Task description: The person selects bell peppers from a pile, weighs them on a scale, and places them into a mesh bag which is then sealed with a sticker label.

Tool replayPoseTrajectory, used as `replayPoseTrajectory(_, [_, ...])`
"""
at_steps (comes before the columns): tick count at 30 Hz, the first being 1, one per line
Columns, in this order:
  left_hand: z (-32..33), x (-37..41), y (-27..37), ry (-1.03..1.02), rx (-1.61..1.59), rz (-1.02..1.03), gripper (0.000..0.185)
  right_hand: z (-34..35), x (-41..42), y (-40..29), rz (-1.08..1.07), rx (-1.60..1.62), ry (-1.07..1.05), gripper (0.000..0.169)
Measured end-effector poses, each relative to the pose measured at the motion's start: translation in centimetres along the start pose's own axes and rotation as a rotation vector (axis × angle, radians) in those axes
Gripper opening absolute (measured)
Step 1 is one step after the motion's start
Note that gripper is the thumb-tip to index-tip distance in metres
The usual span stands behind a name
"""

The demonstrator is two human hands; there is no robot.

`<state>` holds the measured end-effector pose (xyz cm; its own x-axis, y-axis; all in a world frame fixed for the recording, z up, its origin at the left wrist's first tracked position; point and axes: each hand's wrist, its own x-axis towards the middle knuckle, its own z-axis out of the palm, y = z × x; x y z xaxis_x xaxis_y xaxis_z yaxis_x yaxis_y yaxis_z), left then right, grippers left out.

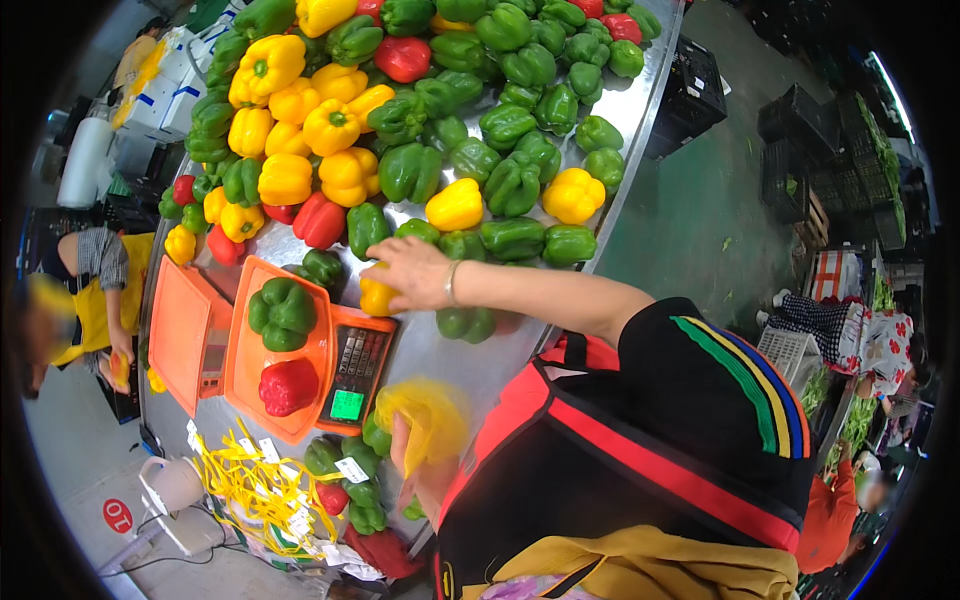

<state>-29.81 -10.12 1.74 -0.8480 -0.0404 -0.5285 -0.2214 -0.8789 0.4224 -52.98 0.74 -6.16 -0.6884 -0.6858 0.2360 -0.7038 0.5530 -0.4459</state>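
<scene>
My right hand (411,271), with a bracelet at the wrist, is closed over a yellow bell pepper (376,297) just above the keypad of an orange weighing scale (358,360). Nearer my body, my left hand (405,448) holds a yellow mesh bag (427,424), partly bunched over the fingers. On the scale's orange tray (304,405) sit a green bell pepper (282,313) and a red bell pepper (288,388). The scale's display glows green. Below the left hand lie several peppers, one group (361,457) bound by a yellow tagged strip.
A large heap of green, yellow and red bell peppers (405,172) covers the far part of the metal table (427,352). Yellow tagged strips (255,480) lie beside the scale. Across the table, a person in a yellow apron (139,285) holds something. Black crates (686,94) stand past the table edge.
</scene>
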Motion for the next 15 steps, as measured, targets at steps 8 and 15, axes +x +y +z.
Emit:
replayPoseTrajectory(8, [0.5, 0.5, -0.9, 0.111, 0.008, -0.003, 0.04, -4.7, -1.6, 10.8, 0.257, -0.415, -0.377, 0.048])
replayPoseTrajectory(15, [3.9, -0.3, -0.8, 0.233, -0.106, 0.063, 0.033, -9.1, 0.5, 14.9, 0.353, 0.526, -0.427, 0.07])
